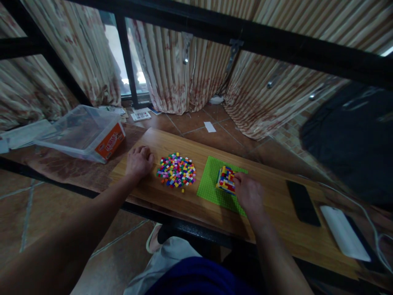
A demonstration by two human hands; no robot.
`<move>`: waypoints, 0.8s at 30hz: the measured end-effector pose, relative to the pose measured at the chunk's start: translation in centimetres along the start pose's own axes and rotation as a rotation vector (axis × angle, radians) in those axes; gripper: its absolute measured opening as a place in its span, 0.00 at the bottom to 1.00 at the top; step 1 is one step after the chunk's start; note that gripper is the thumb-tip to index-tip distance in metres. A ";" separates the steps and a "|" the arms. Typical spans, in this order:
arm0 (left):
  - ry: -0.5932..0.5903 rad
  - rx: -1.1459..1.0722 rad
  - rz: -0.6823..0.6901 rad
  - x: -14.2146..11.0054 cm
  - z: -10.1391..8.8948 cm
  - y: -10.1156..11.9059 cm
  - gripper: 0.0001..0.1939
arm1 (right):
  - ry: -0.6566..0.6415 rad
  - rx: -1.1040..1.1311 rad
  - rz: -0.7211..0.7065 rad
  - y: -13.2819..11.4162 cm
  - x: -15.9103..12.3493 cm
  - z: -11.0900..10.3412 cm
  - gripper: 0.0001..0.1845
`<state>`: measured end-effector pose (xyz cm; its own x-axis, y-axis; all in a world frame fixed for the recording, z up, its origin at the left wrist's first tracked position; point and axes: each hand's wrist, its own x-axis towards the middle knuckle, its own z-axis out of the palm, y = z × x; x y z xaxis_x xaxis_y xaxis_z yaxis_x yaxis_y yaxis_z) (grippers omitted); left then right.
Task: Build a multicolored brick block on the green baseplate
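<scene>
On the left part of the wooden board, my left hand [139, 162] rests with loosely bent fingers and no object visible in it. Just right of it lies a loose pile of small multicoloured toy bricks [176, 170]. My right hand [249, 191] is at the right side of a small built block of bricks [225, 179], thumb and fingers pinched together against its upper edge. Whatever is between those fingertips is hidden. The built block, mostly red, yellow, blue and white, stands on a green studded baseplate [208, 180], partly covered by my right hand.
A clear plastic bin [82, 135] with an orange label stands left of the wooden board [172, 139]. Toward the right end are a black phone [303, 203], a white oblong device [344, 233] and a white cable [365, 205]. Curtains hang behind; papers lie on the floor.
</scene>
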<state>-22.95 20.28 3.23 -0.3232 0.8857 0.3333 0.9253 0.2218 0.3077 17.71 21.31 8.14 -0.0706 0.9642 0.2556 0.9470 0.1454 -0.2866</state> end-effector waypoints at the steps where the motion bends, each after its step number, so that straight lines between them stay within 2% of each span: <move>1: -0.004 0.000 -0.002 0.0 0.0 0.0 0.18 | 0.000 0.015 0.010 -0.1 0.0 0.0 0.13; 10: -0.011 0.001 0.004 0.0 0.0 0.0 0.19 | 0.019 0.177 0.089 0.3 -0.5 -0.7 0.16; 15: -0.027 -0.008 -0.011 0.0 -0.2 0.2 0.19 | 0.159 0.191 0.103 0.8 -0.4 -0.7 0.23; 19: -0.027 0.007 -0.006 0.0 -0.2 0.3 0.19 | 0.276 0.114 0.033 0.9 0.1 0.5 0.26; 24: -0.013 0.014 0.009 0.0 0.0 0.1 0.19 | 0.254 0.135 0.091 1.0 0.3 2.6 0.28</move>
<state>-22.89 20.27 3.27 -0.3127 0.8930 0.3238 0.9306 0.2197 0.2926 17.79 22.32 5.50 0.1090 0.8909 0.4410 0.8946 0.1056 -0.4343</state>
